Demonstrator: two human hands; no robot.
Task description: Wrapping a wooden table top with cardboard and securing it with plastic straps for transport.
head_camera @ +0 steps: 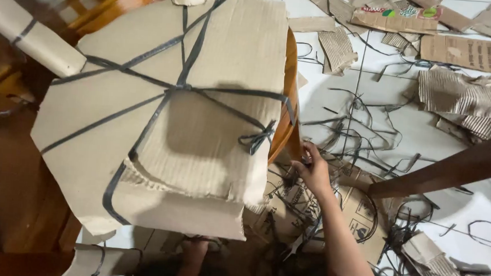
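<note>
1. Big cardboard-wrapped chair (202, 113), tied up with black straps (175, 87) crossing on top.
2. Right hand (312, 172) is at the wrapped chair's lower right edge, fingers pinched by the bare wood.
3. Left hand (195, 247) peeks out under it, grip hidden.
4. Cardboard scraps (460, 99) and loose strap bits litter the white floor (425, 130) to its right.

A cardboard sheet (163, 105) lies over a chair seat (290, 101), held by straps (181, 84) that cross on top of it and knot (259, 137) near its right edge. A wrapped chair leg (30, 34) sticks out at upper left, another (105, 259) below the sheet. The right hand (311, 169) touches the seat's right edge, beside the knot. The left hand (195, 247) sits under the sheet's lower edge. Below the right hand lies a flat box (359, 217). Loose straps (363, 133) and cardboard scraps (466, 99) are strewn on the floor (425, 130) to the right and behind. A wooden bar (451, 168) runs above the floor at right.
</note>
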